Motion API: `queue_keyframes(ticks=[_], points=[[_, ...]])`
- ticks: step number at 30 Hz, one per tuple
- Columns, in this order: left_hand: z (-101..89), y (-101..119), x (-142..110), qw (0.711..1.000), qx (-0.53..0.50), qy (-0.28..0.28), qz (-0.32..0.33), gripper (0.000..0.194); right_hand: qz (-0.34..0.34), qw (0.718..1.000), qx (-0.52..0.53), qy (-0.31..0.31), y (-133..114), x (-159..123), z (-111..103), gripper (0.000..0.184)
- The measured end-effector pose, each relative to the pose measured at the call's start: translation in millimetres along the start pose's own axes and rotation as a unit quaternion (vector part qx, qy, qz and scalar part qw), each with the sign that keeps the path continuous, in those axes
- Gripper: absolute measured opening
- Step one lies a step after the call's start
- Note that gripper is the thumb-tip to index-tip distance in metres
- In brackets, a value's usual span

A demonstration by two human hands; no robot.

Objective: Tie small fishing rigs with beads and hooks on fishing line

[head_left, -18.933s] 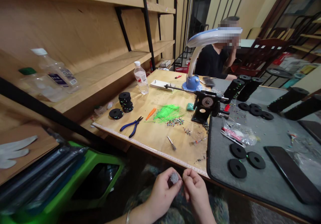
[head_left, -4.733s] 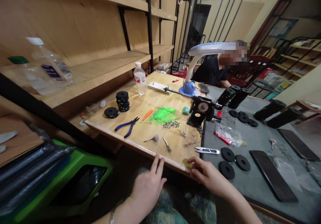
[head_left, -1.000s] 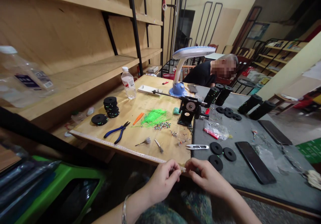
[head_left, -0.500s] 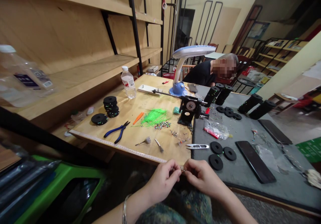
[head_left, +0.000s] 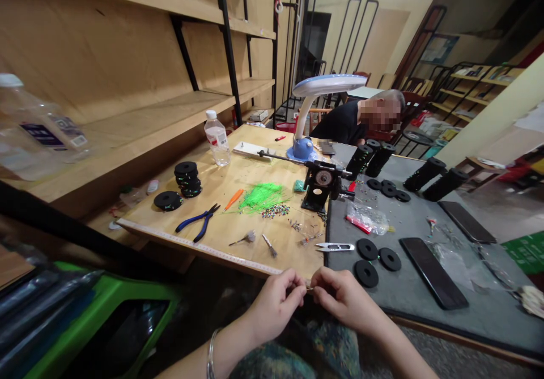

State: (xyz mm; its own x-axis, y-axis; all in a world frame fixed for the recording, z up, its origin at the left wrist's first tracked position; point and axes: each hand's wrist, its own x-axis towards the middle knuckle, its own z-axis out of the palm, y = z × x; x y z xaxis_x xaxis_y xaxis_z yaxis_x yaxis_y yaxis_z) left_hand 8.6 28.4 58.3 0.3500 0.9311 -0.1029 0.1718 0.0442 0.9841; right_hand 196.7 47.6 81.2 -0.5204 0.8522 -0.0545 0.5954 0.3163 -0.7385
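Note:
Just off the table's near edge, my left hand (head_left: 284,295) and my right hand (head_left: 340,293) meet fingertip to fingertip. Both are closed in a pinch around something tiny between them, too small to make out. Silver thread snips (head_left: 335,247) lie on the table just beyond my hands. Black foam spools (head_left: 366,273) rest to the right of the snips. Farther left are two small bundles of fine wire-like pieces (head_left: 269,246), a heap of multicoloured beads (head_left: 276,212) and a pile of bright green strands (head_left: 262,197).
Blue-handled pliers (head_left: 198,223) and an orange pointed tool (head_left: 233,199) lie at the left. A black winding device (head_left: 319,185) and a lamp (head_left: 302,148) stand behind. A phone (head_left: 433,273) lies on the grey mat. Across the table a person (head_left: 361,117) leans down.
Hardly anything differs. My hands stay pinched together in the same place, and the view has shifted only very slightly.

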Motion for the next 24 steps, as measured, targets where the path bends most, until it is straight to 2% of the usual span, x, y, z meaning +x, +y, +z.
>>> queue_keyframes(ticks=[15, 19, 24], points=[[-1.4, -1, -1, 1.000, 0.000, 0.012, 0.004, 0.020, 0.018, 0.999, -0.031, 0.015, 6, -9, -11, 0.013], [-1.2, -2, -1, 1.000, -0.002, 0.009, -0.001, 0.020, -0.003, 1.000, 0.000, 0.016, -2, -7, -8, 0.016], [-1.3, 1, -1, 1.000, 0.004, 0.015, 0.002, 0.021, -0.015, 0.999, -0.016, 0.024, -4, -3, 0, 0.011]])
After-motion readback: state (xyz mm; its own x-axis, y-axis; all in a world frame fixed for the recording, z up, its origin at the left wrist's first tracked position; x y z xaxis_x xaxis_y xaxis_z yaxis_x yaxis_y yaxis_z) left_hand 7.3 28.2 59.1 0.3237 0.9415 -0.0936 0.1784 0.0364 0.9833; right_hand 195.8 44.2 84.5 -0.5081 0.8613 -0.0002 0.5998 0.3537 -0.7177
